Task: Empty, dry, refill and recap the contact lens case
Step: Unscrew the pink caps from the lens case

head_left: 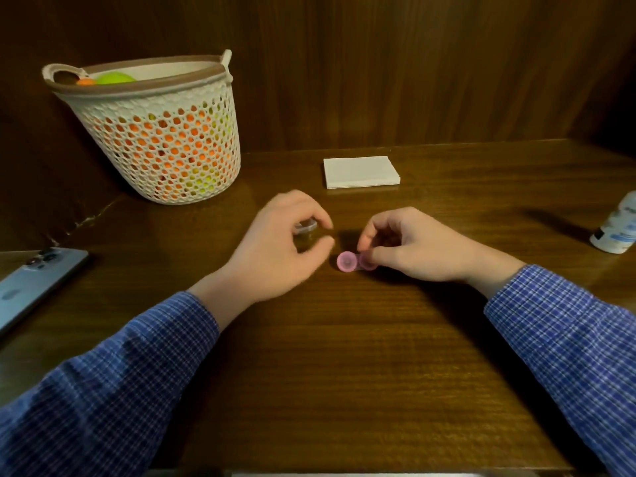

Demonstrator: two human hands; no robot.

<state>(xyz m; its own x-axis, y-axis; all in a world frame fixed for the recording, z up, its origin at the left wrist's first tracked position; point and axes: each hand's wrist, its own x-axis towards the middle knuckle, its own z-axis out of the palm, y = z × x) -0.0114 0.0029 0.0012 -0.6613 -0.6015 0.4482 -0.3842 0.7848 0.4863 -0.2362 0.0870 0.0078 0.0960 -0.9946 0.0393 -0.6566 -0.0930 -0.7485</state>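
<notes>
A pink contact lens case (347, 262) lies on the wooden table (344, 356), its left well uncovered and facing up. My right hand (413, 247) pinches the right end of the case with curled fingers and hides that half. My left hand (285, 249) is just left of the case, a little above the table. Its fingertips hold a small clear cap (305, 227). A white solution bottle (616, 228) lies at the right edge of the table. A stack of white tissues (360, 172) sits behind the hands.
A white mesh basket (155, 132) with orange and green balls stands at the back left. A grey phone (31, 284) lies face down at the left edge. Wood panelling closes off the back.
</notes>
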